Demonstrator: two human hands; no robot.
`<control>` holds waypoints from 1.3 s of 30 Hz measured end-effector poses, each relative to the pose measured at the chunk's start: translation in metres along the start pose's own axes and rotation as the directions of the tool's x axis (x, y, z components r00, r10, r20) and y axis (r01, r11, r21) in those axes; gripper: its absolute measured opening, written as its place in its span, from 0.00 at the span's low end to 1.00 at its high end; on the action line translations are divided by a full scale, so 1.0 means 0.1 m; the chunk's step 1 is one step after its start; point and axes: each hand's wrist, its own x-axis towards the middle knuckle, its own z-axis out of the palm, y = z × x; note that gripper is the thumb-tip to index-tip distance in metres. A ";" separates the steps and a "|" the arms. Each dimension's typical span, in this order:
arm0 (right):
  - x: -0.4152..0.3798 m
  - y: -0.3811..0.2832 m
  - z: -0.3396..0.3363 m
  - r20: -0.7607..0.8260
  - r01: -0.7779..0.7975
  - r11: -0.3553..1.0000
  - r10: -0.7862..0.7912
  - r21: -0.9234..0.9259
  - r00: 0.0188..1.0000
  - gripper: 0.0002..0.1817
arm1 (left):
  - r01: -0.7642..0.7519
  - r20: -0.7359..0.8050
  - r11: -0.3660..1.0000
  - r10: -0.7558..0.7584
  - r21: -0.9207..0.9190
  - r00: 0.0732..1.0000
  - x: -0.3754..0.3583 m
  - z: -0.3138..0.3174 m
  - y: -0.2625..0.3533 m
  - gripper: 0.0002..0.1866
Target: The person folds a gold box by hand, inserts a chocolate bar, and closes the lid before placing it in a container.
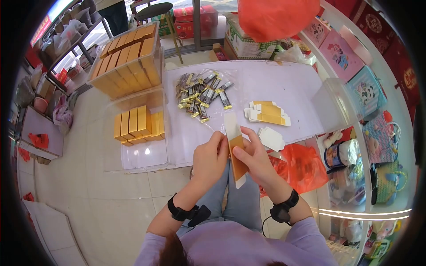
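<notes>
A partly unfolded gold carton [238,167] with white end flaps is held upright in front of me, above my lap at the table's near edge. My right hand [255,159] grips it, thumb on the gold face and fingers behind. My left hand [210,156] is closed, its fingertips pinching the carton's left edge. Past the hands, flattened gold cartons [270,113] lie in a small pile, with white card pieces [271,138] nearer me. Small wrapped bars [199,95] in black and gold wrappers are heaped on clear plastic.
On the left, a clear bin [113,153] holds several folded gold boxes [138,120]; behind it stands a fuller bin [126,82]. A red bag [306,166] hangs by the table's right front edge. Shelves [355,146] of goods line the right side.
</notes>
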 end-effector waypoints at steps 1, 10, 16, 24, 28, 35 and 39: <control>0.00 -0.02 0.04 -0.095 0.015 0.997 -0.022 -0.074 0.995 0.32 | -0.054 -0.080 0.998 0.057 0.038 0.995 -0.02 0.01 -0.03 0.10; 0.06 0.06 0.04 -0.193 0.238 0.876 -0.342 -0.419 0.920 0.34 | 0.029 0.261 0.882 0.108 -0.471 0.959 -0.09 -0.12 0.02 0.43; 0.05 0.05 -0.03 -0.151 0.211 0.857 -0.314 -0.470 0.937 0.21 | 0.167 0.303 0.755 0.043 -0.634 0.952 -0.08 -0.14 -0.05 0.41; 0.11 0.16 -0.16 0.010 0.203 0.886 -0.219 -0.416 0.976 0.11 | 0.094 0.230 0.801 0.056 -0.591 0.972 -0.12 -0.09 -0.33 0.23; 0.11 -0.05 -0.18 0.118 0.252 0.614 -0.251 -0.748 0.961 0.12 | 0.060 0.209 0.814 0.076 -0.577 0.975 -0.15 -0.15 -0.36 0.17; 0.12 -0.31 -0.06 -0.097 0.143 0.902 -0.199 -0.408 0.975 0.12 | -0.019 0.239 0.937 0.109 -0.349 0.965 -0.24 -0.26 -0.29 0.17; 0.18 -0.22 -0.09 -0.050 0.113 0.777 -0.183 -0.619 0.982 0.12 | -0.046 0.264 0.948 0.134 -0.314 0.955 -0.23 -0.28 -0.17 0.17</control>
